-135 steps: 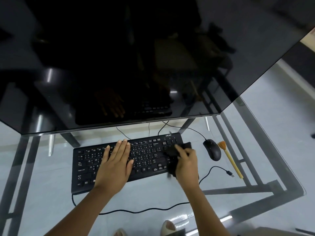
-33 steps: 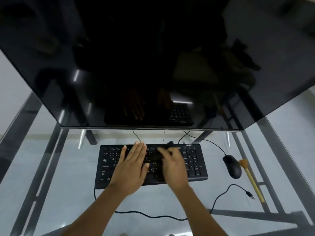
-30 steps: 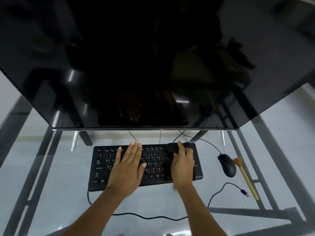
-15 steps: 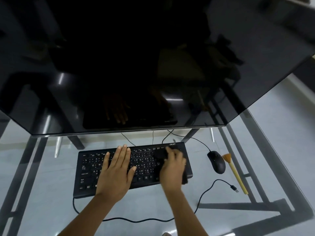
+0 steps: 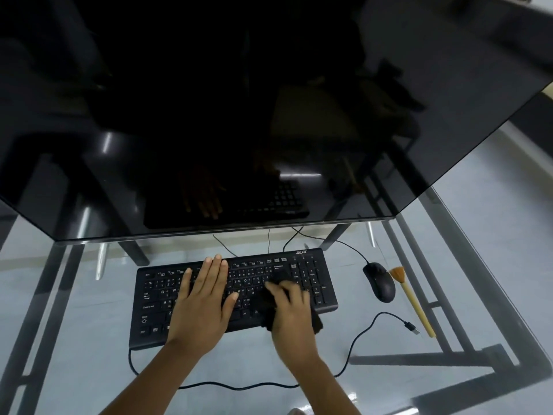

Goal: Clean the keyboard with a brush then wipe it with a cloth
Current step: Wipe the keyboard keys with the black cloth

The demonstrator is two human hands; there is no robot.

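Left hand (image 5: 203,304) flat on keyboard (image 5: 314,283); right hand (image 5: 291,310) presses cloth (image 5: 266,301).

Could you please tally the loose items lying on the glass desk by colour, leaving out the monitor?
Black: 4, namely keyboard, cloth, mouse, loose cable
Tan and orange: 1, the brush
Total: 5

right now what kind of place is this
Most likely a computer desk in an office or home workspace: a large dark monitor stands on a glass-topped table, with a black keyboard and a wired mouse in front of it.
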